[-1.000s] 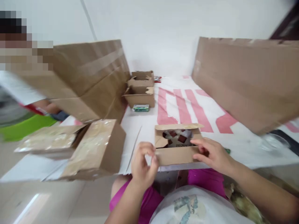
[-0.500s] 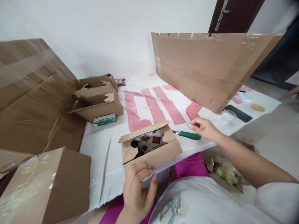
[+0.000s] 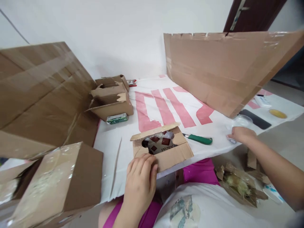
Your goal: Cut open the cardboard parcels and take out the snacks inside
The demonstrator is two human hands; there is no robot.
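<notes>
- White wall (image 3: 133, 34) and a dark door (image 3: 258, 14) back the scene; pink-marked cloth covers the bench (image 3: 106, 134).
- Big cardboard sheets, a left panel (image 3: 42, 91) and a right panel (image 3: 209, 66), flank the bench, perhaps as screens.
- An open box (image 3: 175, 158) sits at the near edge, right in front of the person, mouth up; that likely keeps its contents within easy reach.
- Inside lies a bag (image 3: 161, 144) printed with dark diamonds and the letters "Meal"; the cardboard around it hides the rest.
- The left hand (image 3: 141, 172) lies over the box's near left corner, fingers curled on the front flap, probably to steady it. Whether that grip pinches the flap, I cannot tell.
- The right hand (image 3: 243, 134) is well apart from the box, low by the right edge, next to a clear dish (image 3: 242, 120). A small pale item (image 3: 232, 141) shows at its fingertips; I cannot tell if the grip is closed on it.
- A green-handled knife (image 3: 200, 139) lies just right of the box, blade towards it, handle pointing away, perhaps left so for the right hand.
- A green pack (image 3: 117, 118) rests before the nearer of two open cartons (image 3: 111, 110), beside the left panel.
</notes>
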